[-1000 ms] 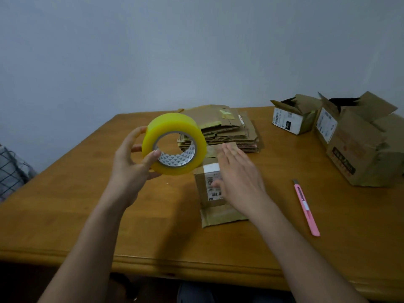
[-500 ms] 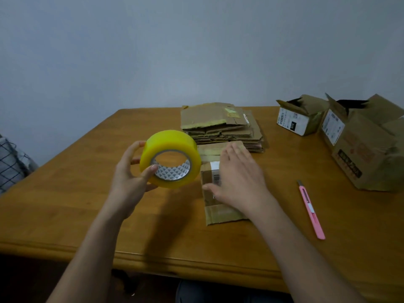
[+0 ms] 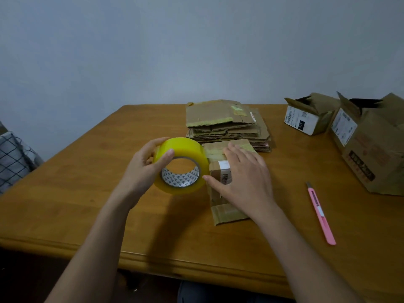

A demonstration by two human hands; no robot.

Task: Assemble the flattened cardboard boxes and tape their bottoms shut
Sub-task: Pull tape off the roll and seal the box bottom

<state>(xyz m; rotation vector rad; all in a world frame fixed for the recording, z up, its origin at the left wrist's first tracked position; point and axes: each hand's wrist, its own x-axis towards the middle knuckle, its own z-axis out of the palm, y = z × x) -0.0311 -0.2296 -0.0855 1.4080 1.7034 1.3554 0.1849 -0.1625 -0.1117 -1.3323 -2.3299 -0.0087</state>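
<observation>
Pale wall behind, and a wooden worktop carries everything. Taking the small box at its middle as landmark: the right hand lies flat on top of it, fingers straight, probably pinning the flaps shut for taping. Just left of the box, the left hand grips the yellow tape roll, fingers curled over its rim, held close so a strip can likely start at the seam. Behind the box sits the stack of flattened boxes; right of it lies the pink cutter, within reach for the cut.
</observation>
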